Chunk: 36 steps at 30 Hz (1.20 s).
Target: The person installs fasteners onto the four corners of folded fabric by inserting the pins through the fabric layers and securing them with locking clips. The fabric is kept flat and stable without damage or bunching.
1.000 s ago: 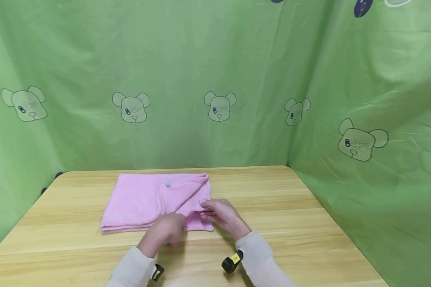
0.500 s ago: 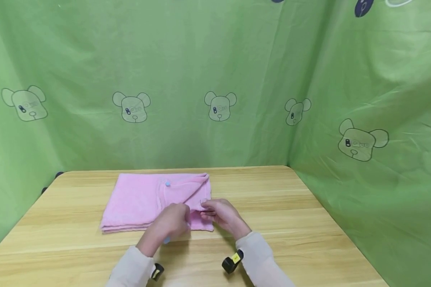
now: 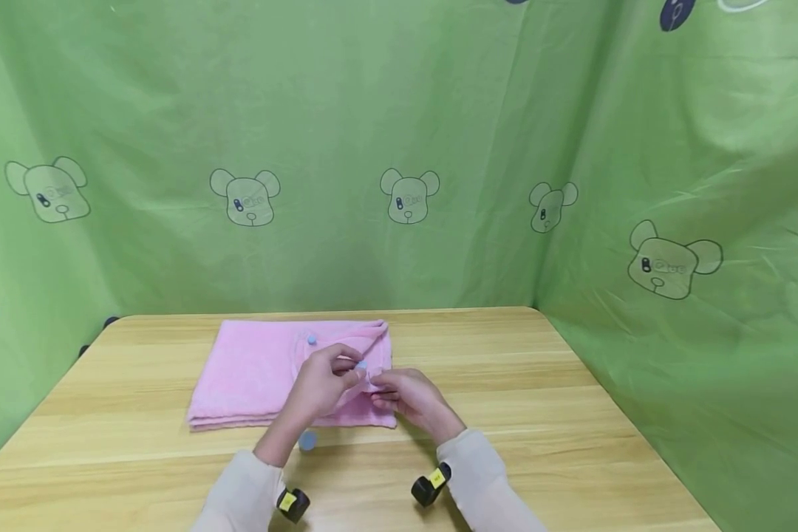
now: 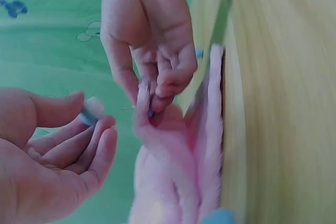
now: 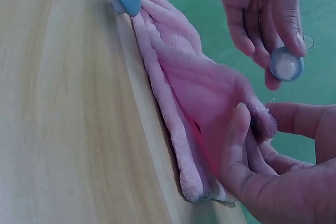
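A folded pink plush cloth point(image 3: 246, 369) lies on the table. My left hand point(image 3: 321, 380) is over its right part, pinching a small round blue cap with a whitish inside point(image 5: 286, 65) between thumb and fingers. My right hand point(image 3: 415, 399) pinches the lifted edge of the cloth point(image 5: 257, 114). A thin metal spike point(image 4: 126, 108) sticks out of that edge towards the cap, apart from it. A bit of blue point(image 4: 151, 113) shows behind the edge, mostly hidden by the right fingers.
A blue mushroom-shaped piece point(image 5: 127, 1) stands on the wooden table point(image 3: 545, 414) in front of the cloth. Another blue knob point(image 3: 312, 340) sits on the cloth's upper middle. Green curtains with bear-head outlines point(image 3: 408, 199) hang behind and at the sides.
My left hand has risen from the cloth's front edge, up and right towards the right hand, and the blue cap now shows in its fingers. The right hand stays in place.
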Each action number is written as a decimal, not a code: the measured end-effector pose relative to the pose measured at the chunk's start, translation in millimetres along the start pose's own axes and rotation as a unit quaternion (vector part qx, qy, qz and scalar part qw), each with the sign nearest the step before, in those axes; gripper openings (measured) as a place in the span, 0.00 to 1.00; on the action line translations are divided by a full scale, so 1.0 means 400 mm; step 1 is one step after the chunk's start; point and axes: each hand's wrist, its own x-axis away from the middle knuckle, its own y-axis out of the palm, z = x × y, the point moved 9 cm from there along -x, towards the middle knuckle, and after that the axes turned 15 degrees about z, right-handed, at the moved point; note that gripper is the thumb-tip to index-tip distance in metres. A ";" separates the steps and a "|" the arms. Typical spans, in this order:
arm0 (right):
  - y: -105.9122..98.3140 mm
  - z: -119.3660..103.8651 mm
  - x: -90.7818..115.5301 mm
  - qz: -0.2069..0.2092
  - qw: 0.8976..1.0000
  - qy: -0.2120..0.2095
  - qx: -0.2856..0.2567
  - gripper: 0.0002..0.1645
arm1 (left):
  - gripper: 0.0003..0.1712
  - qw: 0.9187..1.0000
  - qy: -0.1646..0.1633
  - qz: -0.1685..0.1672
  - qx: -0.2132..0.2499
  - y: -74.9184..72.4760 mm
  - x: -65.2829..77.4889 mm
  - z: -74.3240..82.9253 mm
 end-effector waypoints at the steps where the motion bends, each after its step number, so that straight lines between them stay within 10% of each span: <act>1: 0.000 0.001 0.000 -0.001 1.000 0.002 0.001 0.09 | 0.13 1.000 -0.009 0.001 0.017 0.001 -0.001 -0.006; 11: 0.008 -0.003 0.003 -0.012 1.000 -0.004 0.016 0.07 | 0.15 0.996 -0.042 0.006 0.083 0.007 -0.010 -0.043; 36: 0.010 -0.007 0.006 -0.025 1.000 -0.014 0.000 0.07 | 0.15 0.998 -0.015 0.031 0.049 0.013 0.000 -0.030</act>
